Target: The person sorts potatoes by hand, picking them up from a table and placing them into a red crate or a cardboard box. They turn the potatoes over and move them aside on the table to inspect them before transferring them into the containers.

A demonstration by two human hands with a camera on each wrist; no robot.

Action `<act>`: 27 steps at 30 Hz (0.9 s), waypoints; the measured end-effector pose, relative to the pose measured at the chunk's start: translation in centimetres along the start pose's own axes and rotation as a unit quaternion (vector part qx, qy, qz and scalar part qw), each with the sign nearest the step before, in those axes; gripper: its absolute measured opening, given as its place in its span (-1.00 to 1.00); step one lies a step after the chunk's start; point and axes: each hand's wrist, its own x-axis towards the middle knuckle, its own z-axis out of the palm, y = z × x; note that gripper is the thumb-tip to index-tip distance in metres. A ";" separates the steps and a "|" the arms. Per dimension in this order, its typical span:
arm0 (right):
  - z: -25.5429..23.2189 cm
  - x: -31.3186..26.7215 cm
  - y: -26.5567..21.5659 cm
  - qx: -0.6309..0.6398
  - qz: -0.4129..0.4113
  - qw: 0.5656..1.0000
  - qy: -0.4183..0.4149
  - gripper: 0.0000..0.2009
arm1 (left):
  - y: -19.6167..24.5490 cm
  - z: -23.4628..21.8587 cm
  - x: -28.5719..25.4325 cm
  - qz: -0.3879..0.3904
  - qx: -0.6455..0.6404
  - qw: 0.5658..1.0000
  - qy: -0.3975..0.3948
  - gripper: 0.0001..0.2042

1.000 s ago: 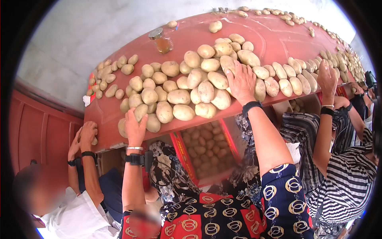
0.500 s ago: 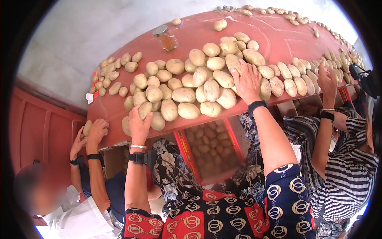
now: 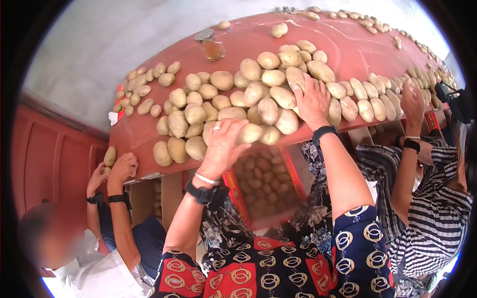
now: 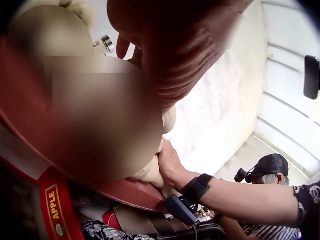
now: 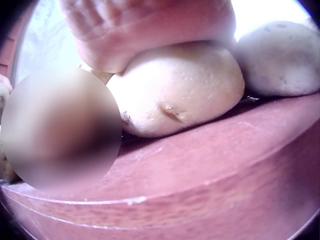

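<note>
Nearest, below the table edge: an open box [image 3: 230, 185] with red sides, potatoes inside, between knees in floral cloth [image 3: 213, 223]. At the near rim of the red table [image 3: 144, 139], left hand [image 3: 223, 146], palm down over the front potatoes [image 3: 195, 114] of the heap; thumb set apart from the fingers. Cannot tell whether it pinches one. Right hand [image 3: 314, 102] lies on the heap's right part, fingers extended, resting over a long potato [image 3: 295, 78]; right wrist view shows its underside against a pale potato [image 5: 177, 90]. Left side: neighbour in white, hands [image 3: 123, 169] at the table corner, a potato [image 3: 110, 156] upright there. Right side: neighbour in stripes [image 3: 427, 213], one hand raised by rows of potatoes. Beyond the heap, lidded glass jar [image 3: 214, 49], amber contents; a lone potato [image 3: 279, 30] to its right. Farthest, pale wall [image 3: 124, 35].
</note>
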 end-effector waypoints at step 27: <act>-0.8 -0.6 -0.2 -0.017 -0.003 1.000 -0.022 -0.48 | -15.3 1.4 14.7 -0.108 0.074 0.991 -0.041 -0.24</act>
